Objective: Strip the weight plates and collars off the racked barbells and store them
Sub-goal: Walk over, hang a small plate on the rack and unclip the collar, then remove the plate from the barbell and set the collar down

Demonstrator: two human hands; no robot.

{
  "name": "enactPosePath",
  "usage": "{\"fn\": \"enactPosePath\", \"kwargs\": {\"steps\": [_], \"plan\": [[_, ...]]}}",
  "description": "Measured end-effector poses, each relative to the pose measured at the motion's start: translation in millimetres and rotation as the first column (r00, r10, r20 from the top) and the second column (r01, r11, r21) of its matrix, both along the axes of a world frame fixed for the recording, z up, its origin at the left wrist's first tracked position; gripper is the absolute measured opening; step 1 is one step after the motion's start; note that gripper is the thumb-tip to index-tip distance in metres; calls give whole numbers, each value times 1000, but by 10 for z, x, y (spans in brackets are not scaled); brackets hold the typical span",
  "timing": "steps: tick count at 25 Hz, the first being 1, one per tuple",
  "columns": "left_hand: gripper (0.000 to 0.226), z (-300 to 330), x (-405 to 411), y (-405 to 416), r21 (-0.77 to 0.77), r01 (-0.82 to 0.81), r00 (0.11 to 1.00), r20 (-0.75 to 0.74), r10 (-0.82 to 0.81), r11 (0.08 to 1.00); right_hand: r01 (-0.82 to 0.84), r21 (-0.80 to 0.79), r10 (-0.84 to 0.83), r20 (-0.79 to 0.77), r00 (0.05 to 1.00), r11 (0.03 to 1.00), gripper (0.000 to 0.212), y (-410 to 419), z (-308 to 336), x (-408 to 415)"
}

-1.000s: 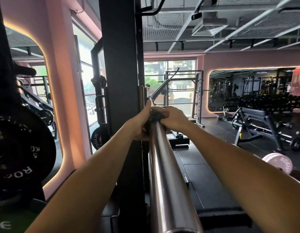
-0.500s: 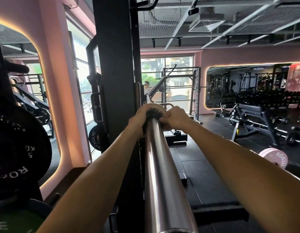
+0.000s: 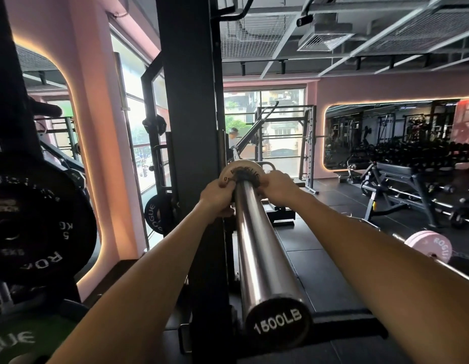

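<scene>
A chrome barbell sleeve (image 3: 257,248) runs away from me, its black end cap (image 3: 278,323) marked 1500LB nearest the camera. Far up the sleeve sits a small pale weight plate (image 3: 243,168) with dark Rogue lettering and a black hub (image 3: 245,177). My left hand (image 3: 217,197) grips the plate's left edge and my right hand (image 3: 279,187) holds its right edge. Both arms stretch out along the bar. I cannot tell whether a collar is on the sleeve.
The black rack upright (image 3: 191,127) stands just left of the bar. Black 5 kg Rogue plates (image 3: 41,222) and a green plate (image 3: 23,337) hang on storage pegs at left. A pink plate (image 3: 430,245) lies at right; a bench (image 3: 401,179) and dumbbell racks stand beyond.
The small plate has come into view between my hands and sits slightly nearer along the sleeve. The view has dropped, so the bar's end cap now shows.
</scene>
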State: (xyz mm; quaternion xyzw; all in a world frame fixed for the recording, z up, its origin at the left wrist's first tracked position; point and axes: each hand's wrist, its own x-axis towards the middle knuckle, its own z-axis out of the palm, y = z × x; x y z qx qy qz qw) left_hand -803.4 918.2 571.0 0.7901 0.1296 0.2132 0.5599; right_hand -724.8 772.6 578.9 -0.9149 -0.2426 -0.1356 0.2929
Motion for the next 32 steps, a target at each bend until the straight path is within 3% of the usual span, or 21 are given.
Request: {"fn": "enactPosePath", "kwargs": {"steps": [3, 6, 8, 9, 13, 18, 23, 32], "plan": [[16, -100, -267, 44, 266, 23, 998, -65, -6, 964, -14, -36, 14, 4, 1000, 999, 22, -74, -47, -270], [35, -303, -575, 43, 516, 132, 983, -178, -44, 846, -72, -32, 69, -95, 993, 997, 32, -195, -221, -646], [46, -543, -808, -28, 620, 190, 972, -225, -59, 761, -64, 54, 75, -244, 967, 996, 45, -329, -448, -948], [47, -707, -927, -74, 612, 211, 964, -258, -60, 762, -55, 66, 71, -285, 956, 996, 49, -405, -602, -1106], [41, -1484, -1425, -371, 490, 301, 906, -413, -86, 818, 27, -194, -88, -311, 946, 981, 55, -712, -1422, -1618], [43, -2701, -2105, -1022, 396, 559, 735, -643, -215, 728, 16, -347, -202, -508, 837, 938, 53, -1269, -2764, -2431], [42, -3692, -2658, -1681, 252, 737, 517, -808, -282, 627, 17, -386, -310, -712, 630, 922, 58, -2033, -3918, -3225], [41, -5100, -3051, -3223, -5, 949, 68, -973, -220, 315, 187, -408, -440, -878, 186, 894, 56, -3965, -5291, -4300]]}}
